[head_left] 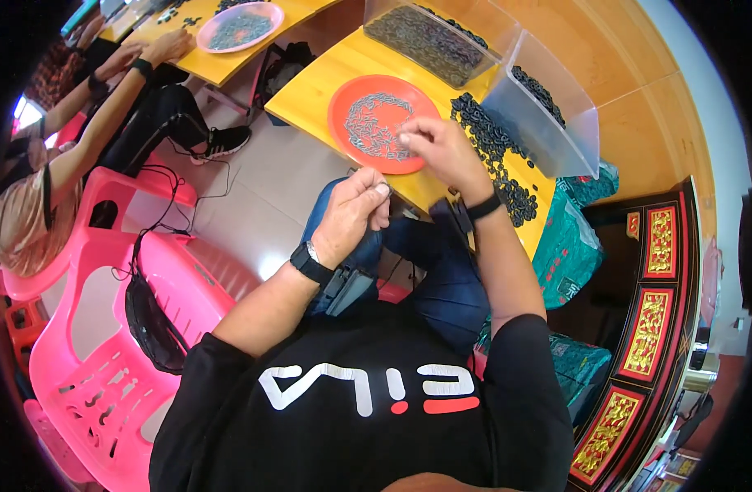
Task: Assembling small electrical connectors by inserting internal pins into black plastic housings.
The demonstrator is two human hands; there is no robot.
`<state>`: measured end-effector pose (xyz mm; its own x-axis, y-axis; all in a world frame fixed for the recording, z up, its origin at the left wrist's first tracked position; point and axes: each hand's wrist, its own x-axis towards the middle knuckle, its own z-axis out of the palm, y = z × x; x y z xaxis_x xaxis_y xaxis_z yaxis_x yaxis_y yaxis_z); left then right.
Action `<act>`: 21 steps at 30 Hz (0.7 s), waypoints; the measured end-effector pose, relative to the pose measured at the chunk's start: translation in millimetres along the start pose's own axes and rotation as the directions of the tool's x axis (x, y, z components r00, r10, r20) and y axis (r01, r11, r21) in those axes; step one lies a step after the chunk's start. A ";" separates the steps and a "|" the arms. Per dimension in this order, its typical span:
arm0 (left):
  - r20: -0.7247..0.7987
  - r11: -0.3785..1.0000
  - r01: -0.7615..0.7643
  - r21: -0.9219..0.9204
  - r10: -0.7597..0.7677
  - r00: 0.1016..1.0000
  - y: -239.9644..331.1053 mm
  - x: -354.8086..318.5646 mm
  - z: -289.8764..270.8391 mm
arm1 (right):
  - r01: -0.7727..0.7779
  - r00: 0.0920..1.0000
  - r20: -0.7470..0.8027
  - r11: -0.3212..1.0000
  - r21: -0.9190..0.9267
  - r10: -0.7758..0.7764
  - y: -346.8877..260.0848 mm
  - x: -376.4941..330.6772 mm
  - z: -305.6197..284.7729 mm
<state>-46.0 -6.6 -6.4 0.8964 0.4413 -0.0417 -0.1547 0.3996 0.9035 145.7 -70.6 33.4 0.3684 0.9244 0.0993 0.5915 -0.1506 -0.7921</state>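
A red round plate on the yellow table holds many small, thin, grey metal pieces, too small to name. Over the plate's right side is my right hand, thumb and forefinger brought close together; whatever is between them, I cannot make out. My left hand is closed in front of the plate's near edge, above my lap. A tiny dark bit shows by its thumb tip, too small to name. Small black ring-like parts lie heaped on the table, right of the plate and beside my right wrist.
Two clear plastic bins with black parts stand at the table's far side. Green bags lean at its right. Pink chairs are at left, one bearing a black pouch. Another person's hands work near a pink plate.
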 end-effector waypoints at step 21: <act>-0.015 0.987 0.109 0.122 -0.108 0.994 12.1 -1.7 -0.1 | 0.016 0.998 0.067 0.866 -0.500 0.020 25.1 51.4 -9.7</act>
<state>-49.5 -2.5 4.6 0.9015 0.4075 -0.1454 -0.0042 0.3443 0.9389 186.5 -30.3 24.5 0.3311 0.9426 0.0426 0.8768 -0.2907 -0.3831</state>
